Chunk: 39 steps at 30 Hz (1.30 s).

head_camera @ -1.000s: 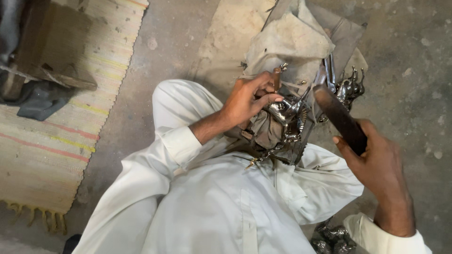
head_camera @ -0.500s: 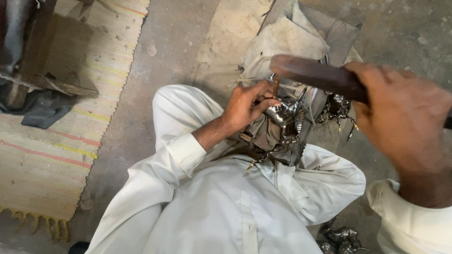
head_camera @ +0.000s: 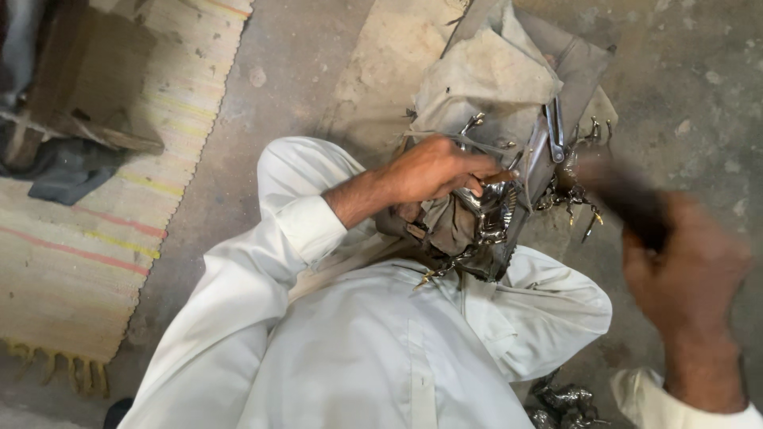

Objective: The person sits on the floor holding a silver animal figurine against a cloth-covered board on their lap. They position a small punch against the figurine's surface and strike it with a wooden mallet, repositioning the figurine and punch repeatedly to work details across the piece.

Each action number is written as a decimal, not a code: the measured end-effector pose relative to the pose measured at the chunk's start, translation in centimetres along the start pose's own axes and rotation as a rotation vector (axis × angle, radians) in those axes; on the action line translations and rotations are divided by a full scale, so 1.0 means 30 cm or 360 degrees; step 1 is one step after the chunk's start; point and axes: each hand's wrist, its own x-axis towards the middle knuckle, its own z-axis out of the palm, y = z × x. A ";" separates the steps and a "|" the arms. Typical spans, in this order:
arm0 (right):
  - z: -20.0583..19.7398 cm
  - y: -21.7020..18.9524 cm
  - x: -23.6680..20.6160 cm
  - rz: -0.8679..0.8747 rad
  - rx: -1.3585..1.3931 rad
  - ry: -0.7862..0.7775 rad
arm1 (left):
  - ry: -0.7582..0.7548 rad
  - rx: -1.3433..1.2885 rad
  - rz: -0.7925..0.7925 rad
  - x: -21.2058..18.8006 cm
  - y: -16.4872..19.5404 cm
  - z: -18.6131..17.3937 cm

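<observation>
My left hand [head_camera: 435,168] grips a shiny metal piece [head_camera: 493,208] and presses it down on a cloth-wrapped block [head_camera: 497,71] in front of my knees. My right hand [head_camera: 691,278] is blurred by motion at the right and is shut on a dark wooden handle [head_camera: 624,195] that points toward the block. A flat metal tool [head_camera: 554,131] lies upright on the cloth beside the piece. More small shiny metal parts [head_camera: 574,195] cluster just right of the block. I sit on the floor in white clothes [head_camera: 381,342].
A striped woven mat [head_camera: 103,199] covers the floor at the left, with a wooden object [head_camera: 79,87] and dark cloth [head_camera: 67,175] on it. Bare grey concrete floor [head_camera: 691,71] lies right of the block. Several more shiny metal parts [head_camera: 566,400] lie by my right knee.
My right hand with the dark handle rose up over the block half a second ago and has now swung back down to the right. My left hand stays on the metal piece.
</observation>
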 end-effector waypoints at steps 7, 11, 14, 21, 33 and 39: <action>0.078 0.014 -0.089 0.0089 0.0139 -0.0154 | 0.0189 -0.0131 0.0533 0.030 0.015 -0.016; 0.164 0.033 -0.151 0.0329 0.0469 0.0033 | -0.0239 0.0086 0.0384 0.070 0.021 -0.030; 0.214 0.030 -0.182 0.0204 0.0599 0.0492 | -0.0411 0.0169 0.0267 0.095 0.026 -0.037; 0.208 0.041 -0.212 0.0022 -0.0080 0.0419 | -0.0437 0.0264 0.0407 0.108 0.016 -0.029; 0.123 0.008 -0.104 0.0407 0.0537 -0.0192 | 0.0479 -0.0145 -0.0504 -0.073 0.041 0.057; 0.114 -0.007 0.003 -0.0243 0.0315 0.0238 | 0.0829 -0.0257 -0.0315 -0.099 0.043 0.119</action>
